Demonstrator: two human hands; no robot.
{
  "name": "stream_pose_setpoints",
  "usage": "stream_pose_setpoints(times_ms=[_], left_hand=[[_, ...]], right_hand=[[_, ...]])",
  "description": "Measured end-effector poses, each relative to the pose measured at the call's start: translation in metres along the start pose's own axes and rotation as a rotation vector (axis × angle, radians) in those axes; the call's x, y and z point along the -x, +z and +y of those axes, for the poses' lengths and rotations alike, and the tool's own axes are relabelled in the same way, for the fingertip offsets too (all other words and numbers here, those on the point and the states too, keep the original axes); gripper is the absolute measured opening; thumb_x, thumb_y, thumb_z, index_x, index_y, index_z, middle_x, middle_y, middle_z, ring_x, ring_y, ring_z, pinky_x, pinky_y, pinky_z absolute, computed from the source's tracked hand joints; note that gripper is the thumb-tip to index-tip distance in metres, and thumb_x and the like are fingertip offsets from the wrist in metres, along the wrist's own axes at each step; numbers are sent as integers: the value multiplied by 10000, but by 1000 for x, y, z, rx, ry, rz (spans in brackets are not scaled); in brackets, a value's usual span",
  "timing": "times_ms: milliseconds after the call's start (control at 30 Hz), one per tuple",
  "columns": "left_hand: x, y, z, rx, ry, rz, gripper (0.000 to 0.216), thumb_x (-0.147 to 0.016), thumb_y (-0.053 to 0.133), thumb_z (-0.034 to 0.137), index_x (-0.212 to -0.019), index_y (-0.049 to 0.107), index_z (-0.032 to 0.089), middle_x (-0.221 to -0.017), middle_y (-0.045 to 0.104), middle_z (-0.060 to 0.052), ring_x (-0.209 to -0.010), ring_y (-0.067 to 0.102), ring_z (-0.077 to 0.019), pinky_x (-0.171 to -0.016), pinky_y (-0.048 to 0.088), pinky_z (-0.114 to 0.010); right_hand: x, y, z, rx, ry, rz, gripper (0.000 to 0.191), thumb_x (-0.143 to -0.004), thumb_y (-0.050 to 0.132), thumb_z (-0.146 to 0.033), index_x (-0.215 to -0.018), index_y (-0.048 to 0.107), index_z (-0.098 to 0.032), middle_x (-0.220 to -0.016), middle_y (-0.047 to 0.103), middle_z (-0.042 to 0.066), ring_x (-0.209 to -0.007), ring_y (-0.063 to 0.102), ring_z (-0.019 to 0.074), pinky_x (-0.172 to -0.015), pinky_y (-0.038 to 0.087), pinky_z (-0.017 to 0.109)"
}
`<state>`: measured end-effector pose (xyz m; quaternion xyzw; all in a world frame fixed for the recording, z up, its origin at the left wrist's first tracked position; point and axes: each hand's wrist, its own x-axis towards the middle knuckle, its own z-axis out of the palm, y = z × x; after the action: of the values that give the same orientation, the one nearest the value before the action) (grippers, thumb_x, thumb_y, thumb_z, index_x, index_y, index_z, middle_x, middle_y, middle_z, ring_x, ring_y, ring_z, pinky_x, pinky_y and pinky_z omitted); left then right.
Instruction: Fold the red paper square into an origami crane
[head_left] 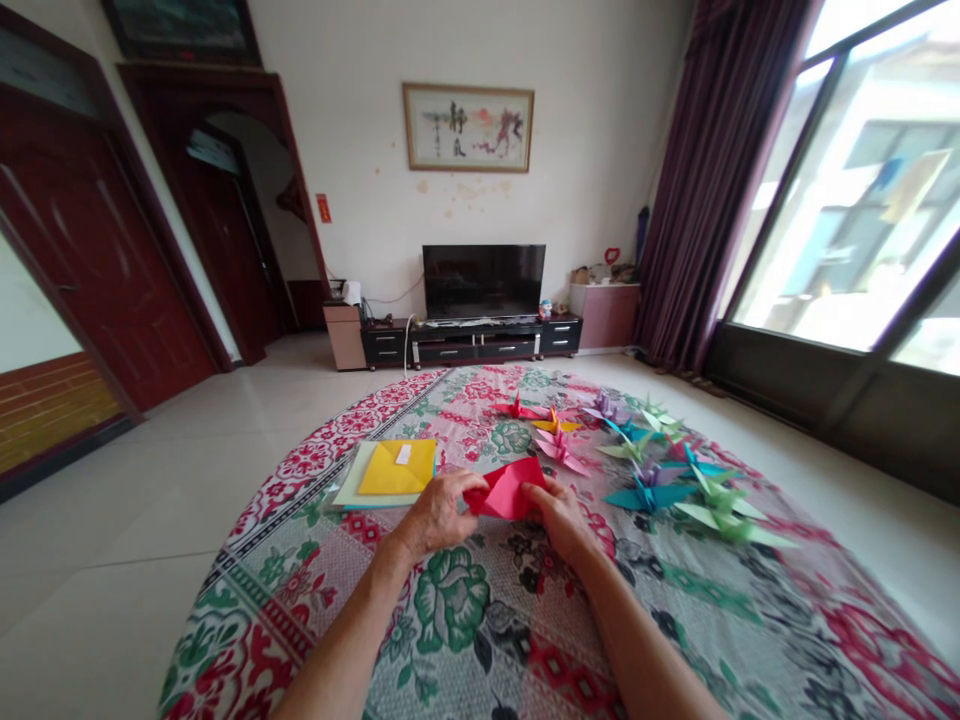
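Note:
A red sheet of folding paper [511, 488], partly folded with creases across it, is held just above the patterned tablecloth. My left hand [444, 508] pinches its left edge between thumb and fingers. On the opposite side, my right hand [561, 510] grips the paper's right edge, thumb on top. Left of my hands lies a stack of coloured paper with a yellow sheet [382, 478] uppermost and a small white piece [403, 455] on it. Several folded paper cranes stand to the right, among them a blue crane [649, 494], a pink crane [559, 448] and a green crane [724, 515].
The round table wears a floral tablecloth [450, 600]. Beyond it, a television [484, 282] stands on a low black cabinet [476, 348] against the wall. Purple curtains [690, 200] and a large window [855, 190] are on the right, dark red doors [97, 240] on the left.

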<state>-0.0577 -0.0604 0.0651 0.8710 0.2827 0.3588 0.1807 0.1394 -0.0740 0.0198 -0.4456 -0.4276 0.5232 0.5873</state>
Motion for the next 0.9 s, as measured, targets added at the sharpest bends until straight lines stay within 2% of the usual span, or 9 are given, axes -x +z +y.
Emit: stream_pose_setpoints(times_ms=[100,233,433,700,767,900], left_hand=[[-1,-3,8,-2,-23,-16,346,-603,660,150,-948,646,167,-1054,643,-79,-988,581,-203,-896,431,-302],[-3,-4,17,-10,-84,-73,298,-666,654,268,-939,666,149,-1030,653,-94,-948,596,-213,-858,440,-294],[-1,-2,17,140,-198,-113,227,-755,544,246,-896,683,135,-834,676,-43,-722,584,-147,-692,450,-235],[2,-1,4,442,-402,-130,340,-720,562,212,-1037,662,141,-605,605,14,-565,500,-102,-546,387,-198],[1,1,2,515,-429,-112,374,-722,561,212,-1079,637,132,-616,610,15,-558,500,-96,-542,385,-193],[-2,8,2,590,-457,-21,512,-698,599,215,-1199,541,128,-777,662,-11,-641,560,-108,-608,436,-201]], right_hand=[[-1,0,1,7,-1,25,237,-630,674,-357,-734,643,-146,-612,628,-4,-499,515,112,-480,396,217],[-1,0,2,-11,0,12,264,-632,677,-365,-783,649,-149,-659,650,12,-528,541,126,-505,420,231],[2,-1,0,-38,-5,-59,229,-647,670,-356,-749,643,-153,-646,654,11,-540,562,137,-555,448,253],[5,-1,-1,-42,6,-212,262,-687,652,-379,-839,677,-166,-745,692,17,-613,603,148,-594,456,249],[7,-1,-1,-58,27,-252,270,-693,655,-383,-856,680,-170,-769,696,20,-629,614,150,-623,467,259],[8,0,-2,-66,40,-268,266,-692,670,-381,-857,684,-173,-775,699,24,-648,629,158,-653,485,276]])
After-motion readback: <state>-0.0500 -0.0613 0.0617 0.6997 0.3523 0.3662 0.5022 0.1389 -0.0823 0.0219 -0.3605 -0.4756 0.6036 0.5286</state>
